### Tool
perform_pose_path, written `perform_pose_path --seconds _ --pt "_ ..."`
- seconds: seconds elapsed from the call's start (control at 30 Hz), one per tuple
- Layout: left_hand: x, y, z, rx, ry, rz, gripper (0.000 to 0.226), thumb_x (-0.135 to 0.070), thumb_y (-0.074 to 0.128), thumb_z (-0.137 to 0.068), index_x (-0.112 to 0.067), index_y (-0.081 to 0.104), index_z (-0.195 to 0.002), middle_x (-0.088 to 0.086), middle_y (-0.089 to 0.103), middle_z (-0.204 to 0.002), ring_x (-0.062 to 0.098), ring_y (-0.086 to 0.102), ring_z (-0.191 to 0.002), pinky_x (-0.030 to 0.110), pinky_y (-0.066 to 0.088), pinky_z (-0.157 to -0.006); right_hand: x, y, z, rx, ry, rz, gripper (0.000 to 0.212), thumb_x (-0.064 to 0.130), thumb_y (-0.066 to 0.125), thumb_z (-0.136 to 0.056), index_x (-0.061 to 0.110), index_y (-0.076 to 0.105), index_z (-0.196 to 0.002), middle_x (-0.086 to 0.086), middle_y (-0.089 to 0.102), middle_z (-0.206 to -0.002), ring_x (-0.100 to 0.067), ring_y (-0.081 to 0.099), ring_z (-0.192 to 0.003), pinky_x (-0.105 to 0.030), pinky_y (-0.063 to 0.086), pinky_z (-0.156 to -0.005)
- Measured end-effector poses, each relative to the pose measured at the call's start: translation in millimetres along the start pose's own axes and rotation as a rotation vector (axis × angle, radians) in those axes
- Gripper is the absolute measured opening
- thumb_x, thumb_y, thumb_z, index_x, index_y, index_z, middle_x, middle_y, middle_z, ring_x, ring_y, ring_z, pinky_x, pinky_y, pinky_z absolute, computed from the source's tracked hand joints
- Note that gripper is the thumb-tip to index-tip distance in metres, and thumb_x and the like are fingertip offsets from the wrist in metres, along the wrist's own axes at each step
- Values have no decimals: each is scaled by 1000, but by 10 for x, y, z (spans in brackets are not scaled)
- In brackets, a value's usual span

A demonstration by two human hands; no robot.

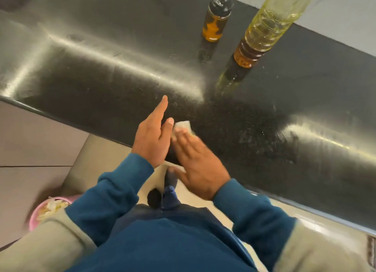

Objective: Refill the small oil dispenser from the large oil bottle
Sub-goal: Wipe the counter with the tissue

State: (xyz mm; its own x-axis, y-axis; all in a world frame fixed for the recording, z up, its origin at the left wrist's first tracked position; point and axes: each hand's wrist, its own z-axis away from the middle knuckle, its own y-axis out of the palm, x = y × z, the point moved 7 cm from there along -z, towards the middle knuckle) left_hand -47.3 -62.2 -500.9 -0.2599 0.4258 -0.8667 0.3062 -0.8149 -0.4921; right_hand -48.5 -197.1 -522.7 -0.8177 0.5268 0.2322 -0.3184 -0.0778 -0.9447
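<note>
The small oil dispenser, with a black pump top and amber oil inside, stands upright at the back of the black countertop. Right of it stands the large clear plastic oil bottle, holding a low level of dark oil. Near the counter's front edge my right hand lies flat, fingers straight, pressing a small whitish tissue onto the counter. My left hand is held edge-on beside it with straight fingers, its thumb close to the tissue. Both hands are well in front of the bottles.
A greasy smear patch shows on the counter right of my hands. A pink bin with scraps sits on the floor at lower left. A pale wall rises behind the counter.
</note>
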Motion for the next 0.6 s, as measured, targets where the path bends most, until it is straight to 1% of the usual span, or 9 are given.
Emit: perform_pose_path --seconds 0.07,0.1,0.2,0.27,0.33,0.4,0.43,0.5,0.6 --pt "21 80 105 56 7 8 59 -26 41 -100 -13 30 -156 5 41 -156 13 36 -146 38 34 -119 -407 -38 257 -25 116 87 77 55 24 -99 4 13 -157 -17 11 -164 -28 6 -153 -46 16 -123" --pt "8 123 170 73 11 9 59 -26 40 -100 -13 30 -156 4 40 -157 13 35 -146 38 33 -120 -646 -79 312 -53 231 99 77 54 23 -99 2 16 -156 -18 15 -163 -31 10 -152 -46 19 -122" --pt "-61 252 323 99 20 1 59 -28 38 -100 -12 29 -156 5 39 -158 13 34 -147 35 31 -121 -917 -218 238 -160 542 18 79 54 19 -99 -3 16 -154 -22 17 -161 -35 13 -150 -46 19 -122" --pt "-97 323 377 97 12 -6 59 -29 38 -100 -11 28 -156 8 38 -158 17 32 -148 36 29 -122 -620 -149 50 -202 535 24 77 49 25 -100 -7 18 -152 -27 20 -158 -40 14 -149 -50 19 -121" --pt "-93 365 387 84 0 -5 61 -30 40 -99 -12 27 -156 11 38 -158 20 31 -149 38 28 -122 -100 84 -57 -160 339 61 70 39 24 -101 -5 11 -154 -29 10 -160 -43 3 -150 -52 14 -121" --pt "-73 414 399 90 4 -20 61 -29 41 -100 -13 25 -157 12 37 -158 21 30 -149 42 28 -122 194 227 161 -78 190 55 70 42 20 -101 4 2 -157 -21 0 -164 -36 -7 -152 -50 8 -123" --pt "-61 440 414 96 13 -26 61 -27 42 -100 -13 25 -157 12 37 -158 21 29 -150 43 29 -122 131 230 337 -74 191 29 72 48 19 -101 7 2 -157 -17 0 -165 -31 -6 -153 -46 6 -124" --pt "-61 494 456 107 31 -28 60 -22 44 -101 -13 24 -157 10 35 -159 20 27 -151 43 28 -122 -218 191 738 -103 307 8 76 54 21 -99 7 8 -157 -14 9 -165 -27 3 -153 -44 10 -124" --pt "-120 592 546 125 55 -29 59 -20 43 -102 -13 24 -157 7 33 -161 17 23 -152 40 24 -124 -1026 72 1198 -140 579 86 80 55 16 -99 -2 15 -154 -21 17 -162 -34 12 -150 -47 19 -121"
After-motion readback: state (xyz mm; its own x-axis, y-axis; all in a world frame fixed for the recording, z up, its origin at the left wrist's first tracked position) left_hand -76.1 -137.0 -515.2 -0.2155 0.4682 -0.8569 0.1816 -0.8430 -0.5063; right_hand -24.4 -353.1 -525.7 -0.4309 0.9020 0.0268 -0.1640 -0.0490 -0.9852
